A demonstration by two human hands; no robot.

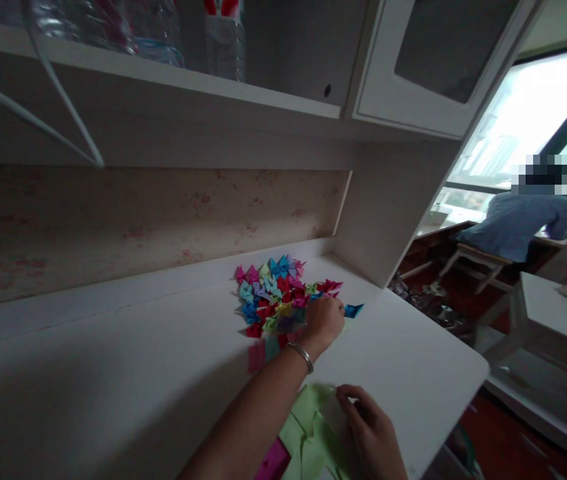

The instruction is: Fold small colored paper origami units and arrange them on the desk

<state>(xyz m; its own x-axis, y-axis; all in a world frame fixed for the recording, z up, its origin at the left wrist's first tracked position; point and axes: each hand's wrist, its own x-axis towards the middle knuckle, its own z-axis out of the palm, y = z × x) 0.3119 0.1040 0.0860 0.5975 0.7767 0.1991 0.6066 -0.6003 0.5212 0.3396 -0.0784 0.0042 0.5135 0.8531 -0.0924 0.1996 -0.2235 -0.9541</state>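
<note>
My left hand (pixel 326 318), with a silver bangle (pixel 301 357) at its wrist, is closed at the right side of a cluster of colourful origami pieces (pixel 276 287). At its fingertips is a blue origami piece (pixel 353 311), pinched as far as I can see. My right hand (pixel 371 430) lies lower, its fingers curled in beside light green paper (pixel 308 433); whatever is between them is hidden. Under my left forearm a magenta paper (pixel 273 460) shows next to the green. Pink, teal and red paper (pixel 268 350) lies just in front of the cluster, partly blurred.
The white desk (pixel 138 380) has a rounded front right corner. Above it runs a shelf (pixel 263 87) with clear plastic bottles (pixel 153 33); a white cable (pixel 68 110) hangs at the left. To the right, a person (pixel 518 223) sits by a window, and a white table (pixel 558 313) stands nearer.
</note>
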